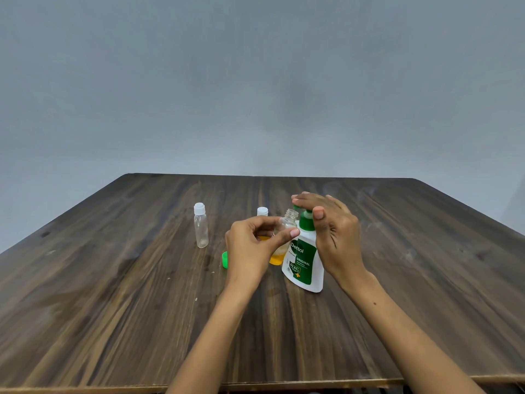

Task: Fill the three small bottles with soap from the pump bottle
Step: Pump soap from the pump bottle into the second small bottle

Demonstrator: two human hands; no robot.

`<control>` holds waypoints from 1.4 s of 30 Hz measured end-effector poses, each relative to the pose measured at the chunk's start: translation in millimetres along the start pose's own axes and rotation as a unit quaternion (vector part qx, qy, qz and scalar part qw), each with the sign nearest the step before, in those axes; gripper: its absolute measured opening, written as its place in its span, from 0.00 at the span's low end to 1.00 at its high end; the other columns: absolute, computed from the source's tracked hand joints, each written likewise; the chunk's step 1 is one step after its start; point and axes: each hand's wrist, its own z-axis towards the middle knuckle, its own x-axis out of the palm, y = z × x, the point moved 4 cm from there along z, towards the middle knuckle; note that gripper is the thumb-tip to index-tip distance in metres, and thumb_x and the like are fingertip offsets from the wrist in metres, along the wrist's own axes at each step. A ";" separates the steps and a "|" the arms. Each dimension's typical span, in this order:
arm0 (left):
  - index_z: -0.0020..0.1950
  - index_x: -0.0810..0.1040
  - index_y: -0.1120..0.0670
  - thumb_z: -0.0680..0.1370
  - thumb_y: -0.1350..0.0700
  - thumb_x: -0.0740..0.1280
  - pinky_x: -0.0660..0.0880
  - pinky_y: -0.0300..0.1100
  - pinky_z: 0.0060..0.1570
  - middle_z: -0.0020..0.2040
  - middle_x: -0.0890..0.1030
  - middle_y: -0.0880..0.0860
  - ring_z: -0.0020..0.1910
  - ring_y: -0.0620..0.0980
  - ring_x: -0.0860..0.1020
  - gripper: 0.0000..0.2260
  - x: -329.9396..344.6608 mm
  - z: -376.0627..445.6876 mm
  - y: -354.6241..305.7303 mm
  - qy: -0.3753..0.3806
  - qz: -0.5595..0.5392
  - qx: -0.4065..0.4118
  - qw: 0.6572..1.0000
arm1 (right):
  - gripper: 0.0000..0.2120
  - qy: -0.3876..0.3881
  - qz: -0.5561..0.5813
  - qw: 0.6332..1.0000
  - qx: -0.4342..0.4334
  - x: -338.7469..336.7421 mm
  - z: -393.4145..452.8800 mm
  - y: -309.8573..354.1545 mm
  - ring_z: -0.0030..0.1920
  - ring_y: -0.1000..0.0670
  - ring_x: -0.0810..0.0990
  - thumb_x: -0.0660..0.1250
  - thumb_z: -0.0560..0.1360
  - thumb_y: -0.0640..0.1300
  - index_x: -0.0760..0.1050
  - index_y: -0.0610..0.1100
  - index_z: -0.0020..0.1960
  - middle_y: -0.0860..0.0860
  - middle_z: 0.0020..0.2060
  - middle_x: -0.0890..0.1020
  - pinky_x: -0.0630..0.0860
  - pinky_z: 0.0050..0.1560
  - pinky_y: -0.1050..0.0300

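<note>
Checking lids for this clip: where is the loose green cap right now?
In the head view, the green cap lies on the table, just left of the left hand.

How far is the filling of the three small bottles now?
Possibly done: a white-capped small bottle behind the left hand, mostly hidden. In hand: the left hand holds an open clear bottle, partly orange, at the white-and-green pump bottle; right hand on the pump. Left: the empty capped clear bottle.

Soft, even, slightly dim light falls from above; shadows on the wooden surface (142,308) are faint. No glare. Wide-angle distortion bends the surface's edges, and detail looks mildly soft throughout.
</note>
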 end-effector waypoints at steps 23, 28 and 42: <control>0.48 0.85 0.54 0.64 0.51 0.80 0.82 0.45 0.49 0.42 0.86 0.49 0.43 0.46 0.84 0.16 -1.1 -0.4 3.9 -0.007 0.002 -0.011 1.000 | 0.32 0.017 -0.019 0.999 -0.018 -0.2 -0.4 -1.3 0.61 0.51 0.79 0.45 0.83 0.61 0.82 0.41 0.55 0.50 0.54 0.84 0.69 0.67 0.46; 0.49 0.85 0.55 0.63 0.50 0.80 0.82 0.46 0.49 0.42 0.86 0.49 0.43 0.47 0.84 0.17 -0.4 0.3 5.4 -0.004 0.000 -0.011 1.000 | 0.33 0.021 -0.026 0.999 -0.020 -1.4 2.4 -0.6 0.60 0.51 0.80 0.45 0.82 0.61 0.83 0.41 0.53 0.50 0.53 0.84 0.68 0.68 0.48; 0.46 0.85 0.52 0.64 0.52 0.80 0.82 0.45 0.49 0.41 0.86 0.49 0.43 0.47 0.84 0.13 2.8 -0.5 7.6 -0.004 -0.015 -0.014 1.000 | 0.31 0.016 -0.006 1.000 -0.002 1.5 -2.9 -1.5 0.59 0.52 0.80 0.46 0.82 0.60 0.82 0.42 0.53 0.51 0.52 0.84 0.69 0.66 0.43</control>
